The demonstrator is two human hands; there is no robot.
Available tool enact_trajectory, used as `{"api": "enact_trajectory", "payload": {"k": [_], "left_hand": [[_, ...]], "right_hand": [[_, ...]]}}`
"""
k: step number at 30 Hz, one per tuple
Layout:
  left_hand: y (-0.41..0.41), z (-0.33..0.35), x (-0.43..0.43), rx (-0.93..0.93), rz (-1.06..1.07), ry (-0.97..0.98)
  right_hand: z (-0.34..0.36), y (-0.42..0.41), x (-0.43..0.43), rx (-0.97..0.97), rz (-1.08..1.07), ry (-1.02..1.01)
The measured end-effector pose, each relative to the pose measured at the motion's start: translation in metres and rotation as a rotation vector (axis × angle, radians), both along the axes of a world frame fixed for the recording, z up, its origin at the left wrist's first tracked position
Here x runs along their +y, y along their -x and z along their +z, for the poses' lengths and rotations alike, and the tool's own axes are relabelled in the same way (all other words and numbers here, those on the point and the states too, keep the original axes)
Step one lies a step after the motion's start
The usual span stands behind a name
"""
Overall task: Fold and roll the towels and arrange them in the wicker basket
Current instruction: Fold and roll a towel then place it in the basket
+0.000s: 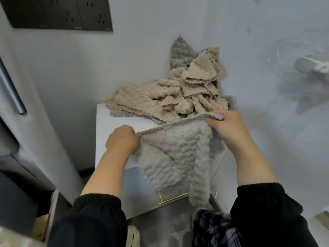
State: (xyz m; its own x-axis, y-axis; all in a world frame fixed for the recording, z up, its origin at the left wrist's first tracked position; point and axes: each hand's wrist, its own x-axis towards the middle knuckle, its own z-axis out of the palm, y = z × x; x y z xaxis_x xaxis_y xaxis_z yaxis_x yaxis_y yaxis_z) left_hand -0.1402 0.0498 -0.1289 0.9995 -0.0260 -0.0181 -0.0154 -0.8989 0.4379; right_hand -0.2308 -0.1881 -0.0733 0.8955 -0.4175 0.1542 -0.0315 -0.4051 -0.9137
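You are pinching the grey towel (174, 157) by its top corners, left hand (122, 139) and right hand (226, 125) both gripping, before the pile (169, 97) on the cabinet (106, 125). Risk: the twisted hanging tail is likely skewing your fold.

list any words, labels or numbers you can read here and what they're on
Nothing can be read.
Socket panel: small pale marks along its lower edge, too small and blurred to read.
Held towel, pile, cabinet: no text shows.
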Motion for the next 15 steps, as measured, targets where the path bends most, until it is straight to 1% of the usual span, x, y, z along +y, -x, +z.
{"api": "enact_trajectory", "payload": {"k": [3, 6, 8, 9, 12, 13, 15], "left_hand": [[-0.002, -0.001, 0.006, -0.076, 0.102, 0.007], [-0.007, -0.002, 0.012, -0.035, 0.11, 0.011], [-0.01, -0.003, 0.017, -0.023, 0.112, 0.082], [-0.011, -0.003, 0.018, -0.028, 0.115, 0.205], [-0.009, 0.004, 0.014, -0.034, 0.167, 0.793], [-0.009, 0.008, 0.013, -0.036, 0.189, 0.923], [-0.007, 0.015, 0.012, -0.014, 0.231, 1.115]], "right_hand": [[-0.009, -0.003, -0.004, 0.041, -0.087, 0.19], [-0.015, -0.005, -0.006, 0.11, -0.131, 0.274], [-0.016, -0.003, -0.008, 0.171, -0.145, 0.325], [-0.017, -0.002, -0.009, 0.198, -0.152, 0.339], [-0.017, -0.001, -0.011, 0.228, -0.171, 0.331], [-0.016, -0.001, -0.01, 0.231, -0.17, 0.284], [-0.017, -0.004, -0.011, 0.223, -0.161, 0.04]]}}
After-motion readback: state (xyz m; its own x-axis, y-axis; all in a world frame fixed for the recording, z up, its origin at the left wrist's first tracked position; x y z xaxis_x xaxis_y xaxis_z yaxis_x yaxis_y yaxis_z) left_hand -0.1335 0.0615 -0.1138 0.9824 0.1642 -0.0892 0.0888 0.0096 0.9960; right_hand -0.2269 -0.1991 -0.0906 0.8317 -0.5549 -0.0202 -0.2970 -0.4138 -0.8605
